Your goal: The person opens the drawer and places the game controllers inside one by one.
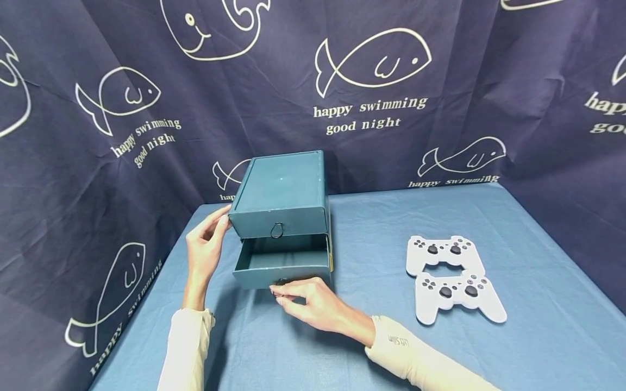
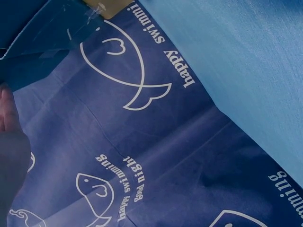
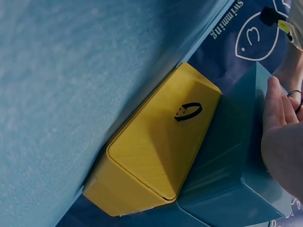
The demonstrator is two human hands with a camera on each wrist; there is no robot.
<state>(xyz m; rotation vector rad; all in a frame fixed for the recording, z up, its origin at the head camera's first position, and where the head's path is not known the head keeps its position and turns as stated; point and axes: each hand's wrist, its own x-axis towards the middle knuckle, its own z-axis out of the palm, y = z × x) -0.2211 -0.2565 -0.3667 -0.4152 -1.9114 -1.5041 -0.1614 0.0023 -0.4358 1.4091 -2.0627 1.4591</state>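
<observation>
Teal panels form the small drawer cabinet (image 1: 281, 182) on the blue cloth (image 1: 371, 244) that covers the table, left of the table's middle and close to the dark fish-print curtain (image 1: 274, 108). Its upper drawer front (image 1: 254, 222) carries a dark ring pull (image 1: 277, 224); just below, the lower teal drawer (image 1: 254, 278) juts out toward the person, its inside showing. The right hand (image 1: 313, 304) pinches that drawer's small dark handle (image 1: 281, 281), thumb and fingers brought together on it. The left hand (image 1: 204, 244) rests against the cabinet's left front edge, thumb and fingers apart and reaching along the side without wrapping round it. Beneath the teal drawer, the right wrist view shows a yellow drawer (image 3: 163, 142) with a black loop (image 3: 193, 104) on its face. Well apart, to the cabinet's right, lie two white game controllers, the nearer one (image 1: 458, 288) right in front of the farther one (image 1: 444, 255). Pale sleeves (image 1: 415, 347) cover both forearms.
</observation>
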